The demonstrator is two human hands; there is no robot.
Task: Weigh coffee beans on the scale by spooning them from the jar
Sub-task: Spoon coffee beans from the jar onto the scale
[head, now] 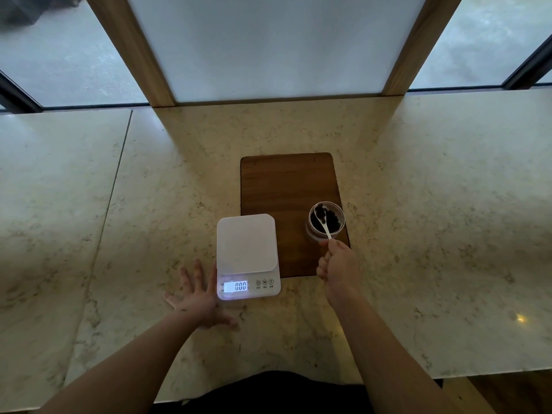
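White scale point(247, 252) reads 0.00 beside the flat, spread left hand point(199, 297), while the right hand point(339, 267) pinches a spoon point(324, 224) dipped among beans point(333, 218) in the jar point(326, 219) on the board point(283, 186).

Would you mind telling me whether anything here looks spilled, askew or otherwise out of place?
No spill shows. One oddity: the scale reads 0.00 with a bare platform, no cup or tray for loose beans. The right hand holds the spoon in the jar.
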